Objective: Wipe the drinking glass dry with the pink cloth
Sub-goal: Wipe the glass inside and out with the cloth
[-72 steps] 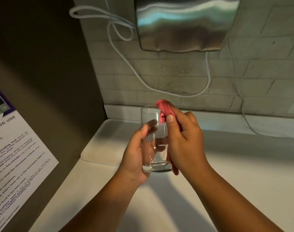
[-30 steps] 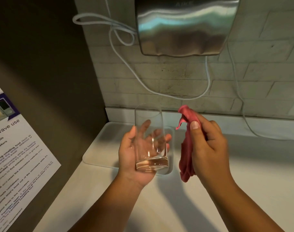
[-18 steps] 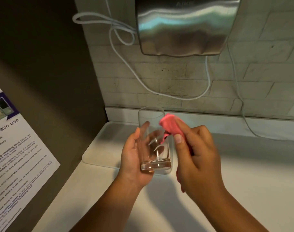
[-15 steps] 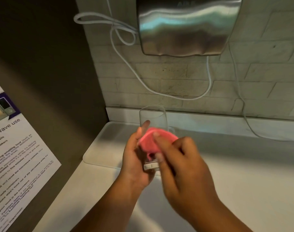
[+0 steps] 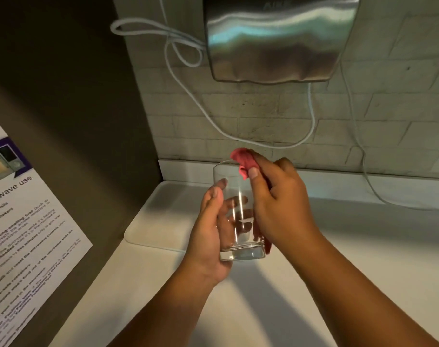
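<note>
A clear drinking glass (image 5: pixel 236 251) stands upright in the air above the white counter, held by my left hand (image 5: pixel 211 236), whose fingers wrap around its far side and show through the wall. My right hand (image 5: pixel 281 201) grips the pink cloth (image 5: pixel 243 160) and presses it against the glass's right side. The cloth bunches over the rim at the top, under my thumb. A strip of it hangs down by the base. Most of the cloth is hidden behind my right hand.
A white tray (image 5: pixel 163 216) lies on the counter (image 5: pixel 363 246) behind the glass, against the dark side wall. A steel hand dryer (image 5: pixel 276 38) hangs on the brick wall above, with white cables (image 5: pixel 188 78) looping below it. A printed microwave notice (image 5: pixel 25 221) is at the left.
My right hand with the cloth has swung from the front of the glass back up to its right side and rim. The glass stays held in my left hand.
</note>
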`<action>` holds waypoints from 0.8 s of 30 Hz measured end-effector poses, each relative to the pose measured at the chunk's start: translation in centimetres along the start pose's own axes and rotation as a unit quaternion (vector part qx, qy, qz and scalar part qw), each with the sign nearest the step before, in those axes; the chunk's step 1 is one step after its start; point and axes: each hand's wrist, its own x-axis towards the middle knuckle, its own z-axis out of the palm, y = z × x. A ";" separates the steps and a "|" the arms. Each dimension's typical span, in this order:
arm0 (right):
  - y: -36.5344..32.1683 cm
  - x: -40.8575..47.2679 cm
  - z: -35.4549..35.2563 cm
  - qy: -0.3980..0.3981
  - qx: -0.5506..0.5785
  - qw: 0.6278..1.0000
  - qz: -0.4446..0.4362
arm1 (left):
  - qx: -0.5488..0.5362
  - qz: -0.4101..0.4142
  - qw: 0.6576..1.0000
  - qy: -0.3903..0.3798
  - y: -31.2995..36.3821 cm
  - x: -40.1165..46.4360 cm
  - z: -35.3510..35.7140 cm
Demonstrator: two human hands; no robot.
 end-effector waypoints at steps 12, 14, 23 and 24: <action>-2.2 -4.4 -0.2 -0.064 -0.138 0.978 -0.144 | 0.071 -0.024 0.997 0.035 0.1 0.5 -0.8; -2.2 -3.0 -0.2 -0.065 -0.137 0.979 -0.134 | 0.067 -0.006 0.997 0.032 -0.1 0.3 -0.6; 0.8 -1.5 0.6 -0.014 0.158 0.983 0.092 | -0.050 -0.032 0.997 -0.042 1.0 1.1 -1.4; 0.8 -2.2 0.7 -0.023 0.158 0.983 0.089 | -0.060 -0.039 0.997 -0.040 1.1 1.2 -1.4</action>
